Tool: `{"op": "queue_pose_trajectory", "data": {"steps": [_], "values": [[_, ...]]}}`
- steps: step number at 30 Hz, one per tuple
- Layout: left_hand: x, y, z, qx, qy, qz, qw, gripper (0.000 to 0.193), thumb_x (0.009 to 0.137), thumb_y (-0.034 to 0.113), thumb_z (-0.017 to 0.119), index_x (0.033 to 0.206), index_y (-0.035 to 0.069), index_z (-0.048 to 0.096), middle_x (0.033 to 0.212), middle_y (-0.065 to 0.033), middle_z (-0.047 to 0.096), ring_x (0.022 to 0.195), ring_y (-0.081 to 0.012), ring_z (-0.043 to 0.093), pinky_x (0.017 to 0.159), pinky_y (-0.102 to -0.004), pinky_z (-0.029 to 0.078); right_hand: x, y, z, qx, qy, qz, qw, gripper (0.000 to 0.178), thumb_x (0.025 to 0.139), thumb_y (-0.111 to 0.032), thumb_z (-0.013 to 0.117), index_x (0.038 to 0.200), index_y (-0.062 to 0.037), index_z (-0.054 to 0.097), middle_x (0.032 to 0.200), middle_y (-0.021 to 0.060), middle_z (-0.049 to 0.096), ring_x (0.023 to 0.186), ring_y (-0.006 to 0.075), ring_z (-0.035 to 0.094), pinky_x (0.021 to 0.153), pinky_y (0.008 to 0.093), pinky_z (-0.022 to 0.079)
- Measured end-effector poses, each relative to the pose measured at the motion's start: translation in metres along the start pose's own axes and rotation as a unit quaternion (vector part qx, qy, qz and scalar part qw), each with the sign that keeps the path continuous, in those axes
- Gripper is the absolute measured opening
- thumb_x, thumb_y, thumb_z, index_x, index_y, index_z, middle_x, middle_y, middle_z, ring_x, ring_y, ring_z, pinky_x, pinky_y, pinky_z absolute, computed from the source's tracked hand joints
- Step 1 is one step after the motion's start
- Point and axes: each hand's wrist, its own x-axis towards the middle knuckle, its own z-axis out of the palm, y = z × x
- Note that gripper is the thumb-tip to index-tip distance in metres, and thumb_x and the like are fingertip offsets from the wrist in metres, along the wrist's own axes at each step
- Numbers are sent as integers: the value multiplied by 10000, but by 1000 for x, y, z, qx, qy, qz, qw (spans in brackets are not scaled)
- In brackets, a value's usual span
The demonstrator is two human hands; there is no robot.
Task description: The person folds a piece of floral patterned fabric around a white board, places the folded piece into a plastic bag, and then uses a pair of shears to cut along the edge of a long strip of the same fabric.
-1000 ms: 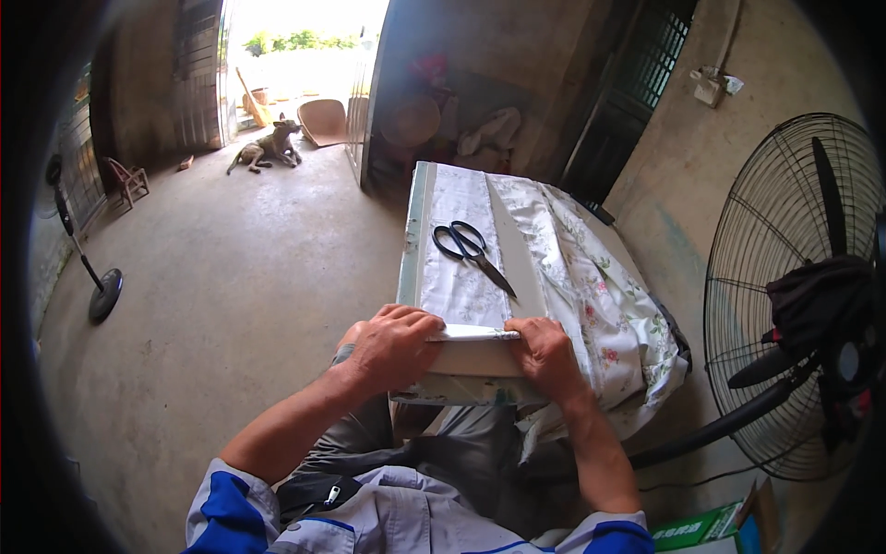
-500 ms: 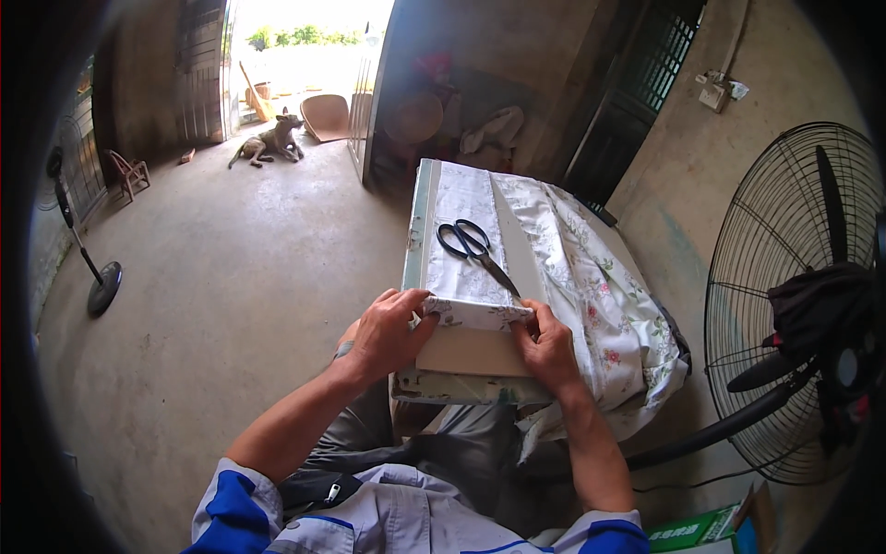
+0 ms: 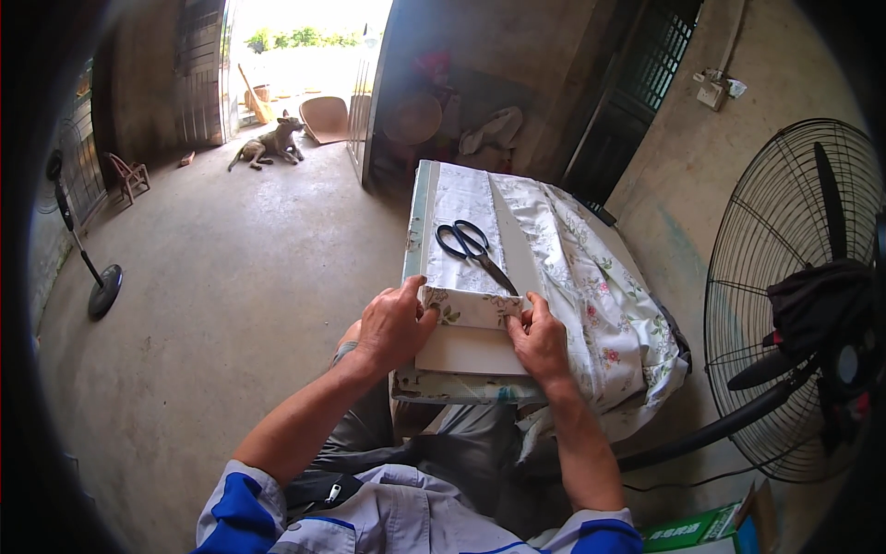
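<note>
A strip of white floral cloth [image 3: 466, 196] runs lengthwise along the board-topped table [image 3: 413, 231]. Its near end is folded over into a flat band. My left hand [image 3: 392, 323] pinches the band's left end between thumb and fingers. At the right end, my right hand [image 3: 539, 340] grips the same fold, thumb below and fingers above. Black-handled scissors [image 3: 475, 249] lie on the strip just beyond the fold, blades pointing toward my right hand. Bare pale board [image 3: 471, 351] shows below the fold. A larger floral cloth [image 3: 600, 305] lies bunched and draped over the table's right side.
A large black fan [image 3: 794, 295] stands close on the right. Low at the right is a green box [image 3: 692, 531]. Across the floor, a dog [image 3: 269, 146] lies by the open doorway, with a small chair [image 3: 127, 177] and a standing fan [image 3: 106, 291] at the left.
The folded band has become deeper and lies slightly farther from me, with more leaf print showing. Both hands have shifted a little; the right one has moved its grip. The scissors have barely moved.
</note>
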Motion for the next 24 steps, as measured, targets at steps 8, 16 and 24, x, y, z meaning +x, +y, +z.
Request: {"op": "queue_pose_trajectory", "data": {"steps": [8,16,24], "values": [[3,2,1,9,-20,-28,999,548,842,228,710,1322,-9,589,868,-142,729,878,-323,710,831,-446,552,0,-1,5,-24,7,2,1000,473,866,-121,759,1263,49,567,786,187,699,730,392,699,688,472,543],[1,-3,4,12,-4,-18,1000,518,858,251,718,1313,34,599,892,-138,710,864,-318,707,818,-448,555,-2,1,11,-58,12,2,998,444,874,-120,751,1233,45,548,911,248,703,837,423,698,755,485,554],[-2,-7,5,17,-54,-8,998,210,894,265,679,1072,170,735,1024,-147,669,981,-376,676,897,-475,528,0,-9,10,-196,10,-18,980,461,870,-168,739,1249,17,554,1122,253,659,1040,425,654,878,499,524]]}}
